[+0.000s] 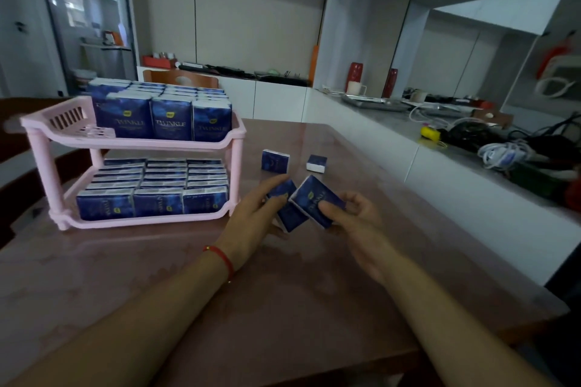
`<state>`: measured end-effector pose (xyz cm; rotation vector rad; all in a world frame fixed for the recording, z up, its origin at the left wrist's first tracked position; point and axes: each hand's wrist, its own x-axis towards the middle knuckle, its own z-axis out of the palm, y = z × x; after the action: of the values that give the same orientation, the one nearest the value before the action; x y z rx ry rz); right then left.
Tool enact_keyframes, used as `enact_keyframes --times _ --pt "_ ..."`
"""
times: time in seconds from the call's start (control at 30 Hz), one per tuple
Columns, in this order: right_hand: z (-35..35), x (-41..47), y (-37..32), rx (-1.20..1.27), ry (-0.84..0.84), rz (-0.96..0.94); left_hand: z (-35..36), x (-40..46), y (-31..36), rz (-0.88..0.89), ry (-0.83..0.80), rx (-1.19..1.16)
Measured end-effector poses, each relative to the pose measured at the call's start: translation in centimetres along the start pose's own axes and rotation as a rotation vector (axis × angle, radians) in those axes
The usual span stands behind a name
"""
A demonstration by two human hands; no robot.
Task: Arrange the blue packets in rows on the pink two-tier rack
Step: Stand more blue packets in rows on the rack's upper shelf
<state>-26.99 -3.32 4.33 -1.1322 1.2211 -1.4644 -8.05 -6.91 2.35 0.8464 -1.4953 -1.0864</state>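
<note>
Both hands hold blue Twinkle packets over the pink worktop.
The left hand curls its fingers round one packet; the right hand pinches a second packet, touching the first. Two loose packets lie just beyond. The pink two-tier rack, far left, carries rows on both tiers.

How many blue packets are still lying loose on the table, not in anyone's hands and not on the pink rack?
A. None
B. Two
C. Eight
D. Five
B: only two loose packets lie on the table, one and another, just beyond the hands, each of which holds a packet.
</note>
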Motion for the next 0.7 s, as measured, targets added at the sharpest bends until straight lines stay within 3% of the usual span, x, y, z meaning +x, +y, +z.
enact_keyframes --times 0.07,0.2,0.37,0.47,0.57,0.7 --pt "0.4 -1.1 0.1 -0.039 -0.025 -0.031 0.4 -0.3 0.6 0.014 -0.07 -0.06" --pt "1.0 -2.9 -0.6 -0.327 -0.071 -0.086 0.9 -1.1 1.6 0.147 -0.128 0.118" --pt "0.9 -3.3 -3.1 -0.559 -0.172 -0.124 -0.9 -1.6 4.2 0.045 -0.256 0.035" --pt "1.9 -3.2 -4.7 -0.643 -0.279 -0.172 -3.5 -2.5 6.1 0.076 -0.329 0.154" --pt "4.2 -3.5 -5.8 -0.78 -0.387 -0.194 -6.5 -3.9 8.1 0.094 -0.298 0.195" --pt "9.2 -4.1 -9.0 -0.749 -0.485 -0.4 -11.7 -5.6 10.8 0.177 -0.206 0.346"
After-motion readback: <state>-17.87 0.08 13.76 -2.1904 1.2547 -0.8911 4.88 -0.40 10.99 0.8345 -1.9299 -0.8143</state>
